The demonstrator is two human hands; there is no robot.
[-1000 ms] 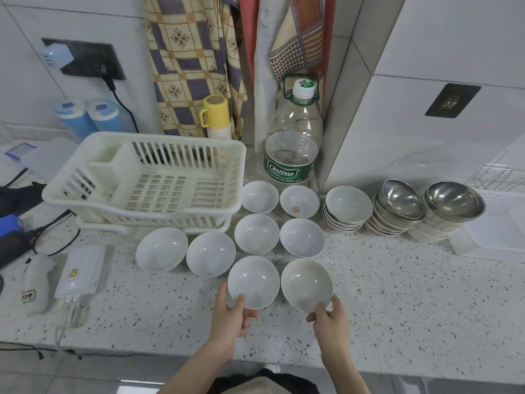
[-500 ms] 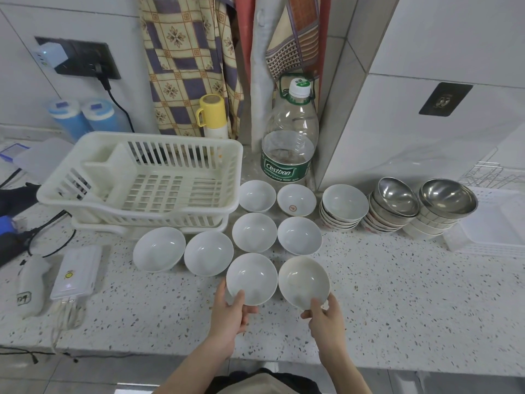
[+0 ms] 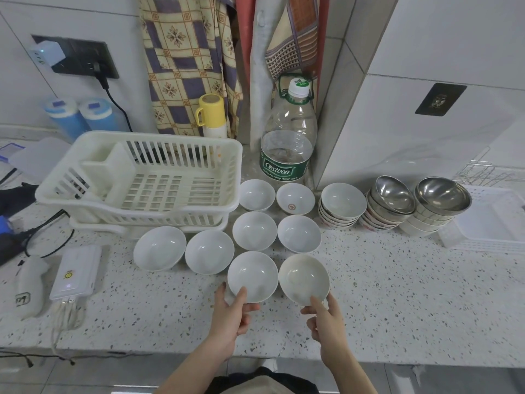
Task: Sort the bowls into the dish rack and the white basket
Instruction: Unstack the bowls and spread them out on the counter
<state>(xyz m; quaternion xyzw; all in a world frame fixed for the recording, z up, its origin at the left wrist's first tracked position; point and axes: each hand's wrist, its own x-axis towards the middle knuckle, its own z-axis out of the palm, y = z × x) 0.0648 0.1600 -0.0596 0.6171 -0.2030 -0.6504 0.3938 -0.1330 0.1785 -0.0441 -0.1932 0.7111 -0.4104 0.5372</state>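
Hands each pinch a near-row bowl: left hand [image 3: 230, 311] grips the white bowl [image 3: 252, 276], right hand [image 3: 326, 317] the cream bowl [image 3: 304, 278]. White basket [image 3: 139, 177] lies at ten o'clock, nearer the left; dish rack [image 3: 480, 173] at two o'clock.

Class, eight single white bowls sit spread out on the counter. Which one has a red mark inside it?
The small bowl in the back row, just in front of the water bottle. A red mark sits at its bottom; the other single bowls are plain inside.
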